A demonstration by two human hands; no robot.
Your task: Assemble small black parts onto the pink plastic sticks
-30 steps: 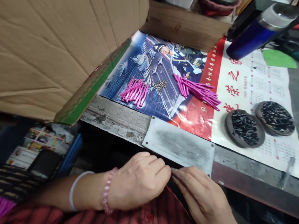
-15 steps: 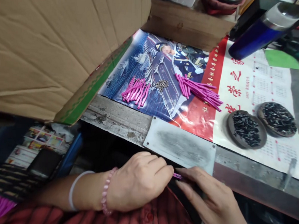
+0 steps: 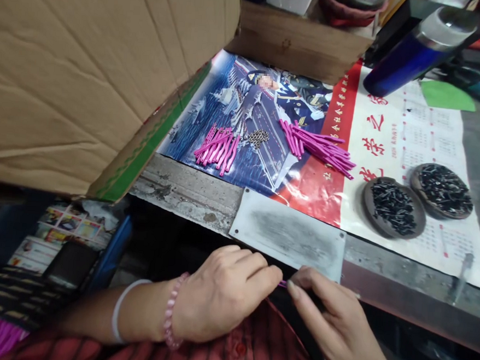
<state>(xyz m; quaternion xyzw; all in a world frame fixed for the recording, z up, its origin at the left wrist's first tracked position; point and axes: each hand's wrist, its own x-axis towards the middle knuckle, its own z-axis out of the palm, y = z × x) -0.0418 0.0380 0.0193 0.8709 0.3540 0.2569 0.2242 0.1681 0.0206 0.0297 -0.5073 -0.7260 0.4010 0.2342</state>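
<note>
My left hand (image 3: 229, 295), with a pink bead bracelet at the wrist, is closed around a thin pink stick-like piece (image 3: 283, 284). Only a short tip of that piece shows; the rest is hidden in the fist. From the other side my right hand (image 3: 333, 315) pinches this tip between thumb and forefinger. Both hands are at the bench's front edge, just below a pale metal plate (image 3: 287, 235) with a dark smudged middle. On the poster lie a pile of pink pieces (image 3: 217, 148), a small heap of metal bits (image 3: 258, 138) and a second pink pile (image 3: 318, 147).
Two round dishes hold dark pin-like parts (image 3: 390, 206). A blue bottle (image 3: 410, 60) stands at the back right. A large cardboard box (image 3: 107, 83) fills the upper left. A clear pen-like item (image 3: 462, 278) lies near the right edge; a blue bin (image 3: 114, 248) is low on the left.
My right hand has moved slightly left, closing its thumb and forefinger on the tip of the pink piece. Less of that tip shows between the hands.
</note>
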